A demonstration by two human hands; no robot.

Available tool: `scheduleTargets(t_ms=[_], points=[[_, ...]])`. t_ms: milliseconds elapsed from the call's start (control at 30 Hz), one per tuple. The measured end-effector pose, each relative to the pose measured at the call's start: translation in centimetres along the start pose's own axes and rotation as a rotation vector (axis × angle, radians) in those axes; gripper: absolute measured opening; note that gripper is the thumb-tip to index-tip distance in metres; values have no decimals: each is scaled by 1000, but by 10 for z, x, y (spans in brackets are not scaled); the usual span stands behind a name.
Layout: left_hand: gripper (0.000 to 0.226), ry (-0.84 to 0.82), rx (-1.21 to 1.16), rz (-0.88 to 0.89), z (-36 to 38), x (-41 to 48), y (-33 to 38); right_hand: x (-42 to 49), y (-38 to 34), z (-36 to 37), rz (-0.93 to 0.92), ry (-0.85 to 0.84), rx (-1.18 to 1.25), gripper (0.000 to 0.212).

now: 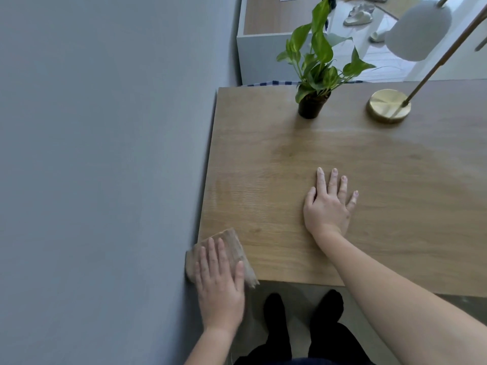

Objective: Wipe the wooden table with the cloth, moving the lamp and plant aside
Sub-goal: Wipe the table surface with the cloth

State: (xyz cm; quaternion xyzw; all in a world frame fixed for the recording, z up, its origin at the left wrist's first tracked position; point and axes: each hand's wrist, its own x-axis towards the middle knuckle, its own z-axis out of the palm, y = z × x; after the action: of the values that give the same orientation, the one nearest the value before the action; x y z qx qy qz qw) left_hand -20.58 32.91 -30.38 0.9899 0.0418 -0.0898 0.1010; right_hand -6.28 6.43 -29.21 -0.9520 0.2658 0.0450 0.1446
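L hand [220, 283] flat, fingers straight, pressing cloth [229, 243] on desk [395, 206] corner, lower left of frame, by wall [105, 154]. R hand [328, 204] flat on bare desk, holding nothing. Cloth soft, light: press w/ palm. Upper right, plant [312, 105] & lamp [388, 105] prob. top-heavy; grab low.

Lighting: soft, even, brightest far right. Shadows: faint, beside plant pot [312, 106] and lamp base [388, 106]. Blur: smear on cloth [232, 243] and left wall [105, 154]; overall softness. Distortion: wide-angle bending, table [395, 206] edges splayed.
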Motion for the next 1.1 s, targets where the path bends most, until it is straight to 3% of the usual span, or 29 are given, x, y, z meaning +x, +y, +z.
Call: scheduleTargets(t_ms=[100,200,467,733,1100], points=[[75,-17,12,103,9,-12,34,0,0,-1,-2,2,9,60],[73,-50,36,200,-3,-5,21,-1,-1,-1,-1,3,11,60],[78,29,4,-49,-15,70,-9,0,0,-2,-2,-9,8,60],[74,-11,17,192,8,-15,17,-2,0,-6,-5,-18,7,60],[77,9,4,82,-16,97,0,-1,1,-4,0,-4,22,59]])
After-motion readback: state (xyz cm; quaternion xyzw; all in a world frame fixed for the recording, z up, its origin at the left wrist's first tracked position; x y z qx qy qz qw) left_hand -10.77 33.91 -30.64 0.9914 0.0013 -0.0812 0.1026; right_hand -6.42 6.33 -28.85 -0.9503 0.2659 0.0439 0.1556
